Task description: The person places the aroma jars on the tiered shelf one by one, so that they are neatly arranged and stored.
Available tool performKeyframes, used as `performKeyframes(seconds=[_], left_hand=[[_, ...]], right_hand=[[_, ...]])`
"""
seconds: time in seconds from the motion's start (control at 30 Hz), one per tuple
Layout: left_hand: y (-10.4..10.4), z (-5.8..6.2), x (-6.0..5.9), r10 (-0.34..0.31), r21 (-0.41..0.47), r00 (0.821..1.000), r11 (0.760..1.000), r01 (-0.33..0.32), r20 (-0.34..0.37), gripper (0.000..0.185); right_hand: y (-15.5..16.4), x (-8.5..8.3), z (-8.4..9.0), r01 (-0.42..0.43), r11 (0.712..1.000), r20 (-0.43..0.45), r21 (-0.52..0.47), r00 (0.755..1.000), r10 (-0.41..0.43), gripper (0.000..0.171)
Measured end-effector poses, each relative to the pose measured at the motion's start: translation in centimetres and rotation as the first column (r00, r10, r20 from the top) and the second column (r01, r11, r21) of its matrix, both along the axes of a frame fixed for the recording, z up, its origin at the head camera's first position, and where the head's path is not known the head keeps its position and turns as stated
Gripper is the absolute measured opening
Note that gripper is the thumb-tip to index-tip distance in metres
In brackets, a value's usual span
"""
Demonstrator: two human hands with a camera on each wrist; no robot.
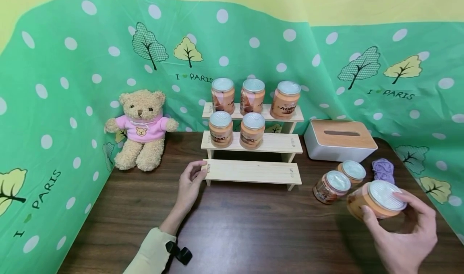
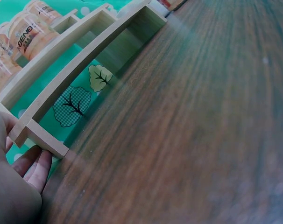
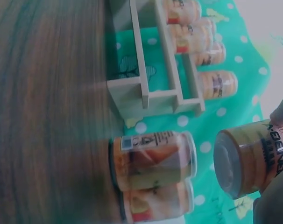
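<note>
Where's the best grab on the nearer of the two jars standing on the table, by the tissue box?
Probably the side wall just under the lid, coming from above and the front right. The nearer jar stands upright and round, so the fingers can wrap its body. The second jar stands close behind it, with the tissue box further back, so the rear is crowded. The right hand already holds a jar.

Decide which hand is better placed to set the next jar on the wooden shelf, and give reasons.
Probably the right hand: it already holds a jar lifted off the table. The left hand rests against the wooden shelf, steadying its lowest step.
</note>
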State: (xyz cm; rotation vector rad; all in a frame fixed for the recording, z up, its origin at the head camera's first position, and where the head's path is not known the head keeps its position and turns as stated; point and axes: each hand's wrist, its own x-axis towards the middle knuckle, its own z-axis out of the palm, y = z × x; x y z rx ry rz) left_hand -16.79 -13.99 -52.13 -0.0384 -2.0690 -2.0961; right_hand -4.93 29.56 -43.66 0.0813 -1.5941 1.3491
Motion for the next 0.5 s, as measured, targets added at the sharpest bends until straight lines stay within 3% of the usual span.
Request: performKeyframes(seconds=[0.5], left_hand=[[0.1, -0.2, -0.1, 0.018, 0.007, 1.000, 1.000, -0.018, 0.012, 0.025]], right_hand=[[-1.5, -1.3, 1.3, -0.095, 0.991, 0.047, 0.090, 0.995, 0.091, 0.066]])
